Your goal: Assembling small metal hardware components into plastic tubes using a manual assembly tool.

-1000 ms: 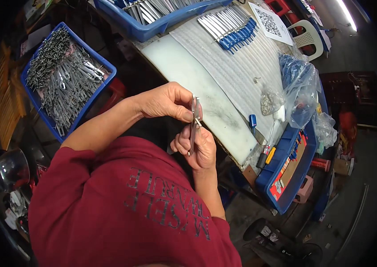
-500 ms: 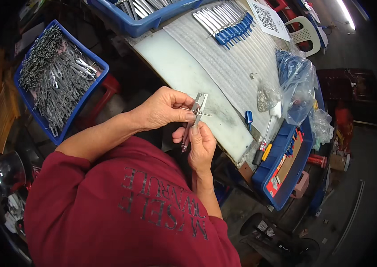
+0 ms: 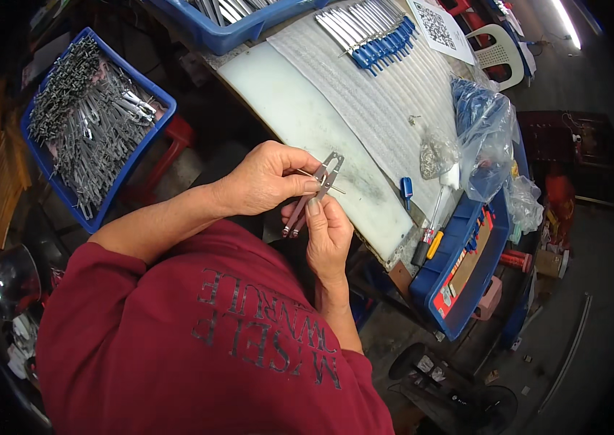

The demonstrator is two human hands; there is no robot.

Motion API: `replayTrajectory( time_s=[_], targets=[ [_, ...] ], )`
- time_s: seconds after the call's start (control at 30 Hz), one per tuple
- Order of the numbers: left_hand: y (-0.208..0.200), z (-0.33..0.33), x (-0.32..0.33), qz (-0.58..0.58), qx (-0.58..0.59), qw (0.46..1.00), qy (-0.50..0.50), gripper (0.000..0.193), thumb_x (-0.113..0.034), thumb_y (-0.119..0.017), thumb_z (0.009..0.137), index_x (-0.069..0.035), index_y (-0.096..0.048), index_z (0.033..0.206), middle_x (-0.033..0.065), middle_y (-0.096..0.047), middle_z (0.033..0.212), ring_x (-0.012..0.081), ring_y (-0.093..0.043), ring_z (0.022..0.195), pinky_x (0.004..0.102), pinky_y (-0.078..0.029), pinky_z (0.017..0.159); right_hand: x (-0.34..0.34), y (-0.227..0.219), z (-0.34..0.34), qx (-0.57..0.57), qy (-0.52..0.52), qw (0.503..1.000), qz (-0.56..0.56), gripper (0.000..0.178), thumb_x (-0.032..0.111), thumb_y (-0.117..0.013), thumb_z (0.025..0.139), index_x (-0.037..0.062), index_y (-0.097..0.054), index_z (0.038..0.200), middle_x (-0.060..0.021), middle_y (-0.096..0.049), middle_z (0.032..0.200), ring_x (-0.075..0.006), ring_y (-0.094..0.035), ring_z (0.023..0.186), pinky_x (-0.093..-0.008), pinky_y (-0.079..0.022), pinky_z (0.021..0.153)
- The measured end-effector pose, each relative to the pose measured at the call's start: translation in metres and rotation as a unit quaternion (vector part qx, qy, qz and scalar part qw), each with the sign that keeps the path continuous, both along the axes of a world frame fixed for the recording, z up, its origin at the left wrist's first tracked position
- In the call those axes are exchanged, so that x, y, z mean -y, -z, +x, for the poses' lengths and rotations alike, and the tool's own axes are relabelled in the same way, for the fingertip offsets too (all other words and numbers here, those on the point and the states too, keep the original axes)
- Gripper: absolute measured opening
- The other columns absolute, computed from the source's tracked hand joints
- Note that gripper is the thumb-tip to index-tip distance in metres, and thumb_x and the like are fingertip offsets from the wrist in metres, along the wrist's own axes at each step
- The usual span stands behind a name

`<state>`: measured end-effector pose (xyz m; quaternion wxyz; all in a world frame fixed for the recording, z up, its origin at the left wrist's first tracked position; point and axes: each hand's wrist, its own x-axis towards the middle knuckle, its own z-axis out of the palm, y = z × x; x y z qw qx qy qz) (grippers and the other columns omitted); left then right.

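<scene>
Above the near edge of the table I hold a pair of slim grey metal strips (image 3: 328, 180), side by side and slanted, with rounded holed ends at the top. A thin metal pin (image 3: 338, 190) sticks out crosswise from them. My left hand (image 3: 260, 178) is closed, thumb and index finger pinching the strips from the left near the pin. Below it, my right hand (image 3: 330, 243) is closed with its thumb on the strips and its fingers curled behind. The lower ends of the strips look reddish-dark against my sleeve. Part of the pair is hidden by my fingers.
A blue bin (image 3: 164, 119) full of metal parts stands left; another blue bin (image 3: 231, 36) is at the back. Blue-handled tools (image 3: 383, 49) lie in a row on foam sheeting (image 3: 365, 109). At right are a small blue tool (image 3: 407, 190), screwdriver (image 3: 435, 245), plastic bags (image 3: 486, 156) and blue tray (image 3: 430, 290).
The metal strips have turned: their lower ends swung left and upper ends shifted right, and they now lie more nearly parallel. Both hands stay almost in place.
</scene>
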<state>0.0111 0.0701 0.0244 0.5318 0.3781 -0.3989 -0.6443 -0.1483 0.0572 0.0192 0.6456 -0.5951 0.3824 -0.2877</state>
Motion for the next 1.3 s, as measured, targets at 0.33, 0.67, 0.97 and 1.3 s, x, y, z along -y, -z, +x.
replayTrajectory(
  time_s=[0.33, 0.67, 0.97, 1.3],
  targets=[
    [0.006, -0.006, -0.001, -0.033, 0.008, 0.999, -0.033, 0.017, -0.004, -0.052, 0.084, 0.006, -0.056, 0.097, 0.0058, -0.059, 0.076, 0.0088, -0.056, 0.064, 0.0209, -0.047, 0.056, -0.001, -0.003, 0.005, 0.073, 0.083, 0.993, -0.038, 0.023, 0.015, -0.048, 0.089, -0.0036, -0.052, 0.101, -0.0004, -0.055, 0.075, -0.0053, -0.046, 0.061, -0.0177, -0.039, 0.057],
    [-0.002, -0.009, -0.005, 0.004, 0.048, 0.998, -0.04, 0.017, -0.006, -0.056, 0.081, 0.004, -0.06, 0.094, 0.0039, -0.062, 0.074, 0.0055, -0.054, 0.068, 0.0207, -0.045, 0.061, 0.0, -0.003, 0.007, 0.094, 0.139, 0.985, -0.025, 0.016, 0.009, -0.054, 0.085, -0.0032, -0.052, 0.095, -0.0052, -0.058, 0.078, -0.0074, -0.052, 0.064, -0.0187, -0.043, 0.059],
    [0.016, -0.013, -0.004, 0.025, -0.007, 0.997, -0.066, 0.014, -0.006, -0.057, 0.08, 0.006, -0.059, 0.088, 0.0056, -0.062, 0.073, 0.0063, -0.055, 0.066, 0.0206, -0.046, 0.06, -0.001, -0.002, 0.006, 0.089, 0.149, 0.985, -0.013, 0.014, 0.009, -0.054, 0.085, -0.0035, -0.053, 0.09, -0.0057, -0.058, 0.073, -0.0097, -0.052, 0.06, -0.0193, -0.042, 0.057],
    [0.016, -0.009, -0.005, 0.031, -0.028, 0.998, -0.043, 0.012, -0.006, -0.055, 0.081, 0.006, -0.058, 0.085, 0.0045, -0.06, 0.072, 0.0067, -0.055, 0.066, 0.0211, -0.046, 0.061, -0.002, 0.001, 0.005, 0.102, 0.137, 0.985, -0.014, 0.013, 0.009, -0.051, 0.086, -0.0031, -0.051, 0.092, -0.0057, -0.058, 0.072, -0.0089, -0.053, 0.061, -0.0187, -0.043, 0.056]
  ],
)
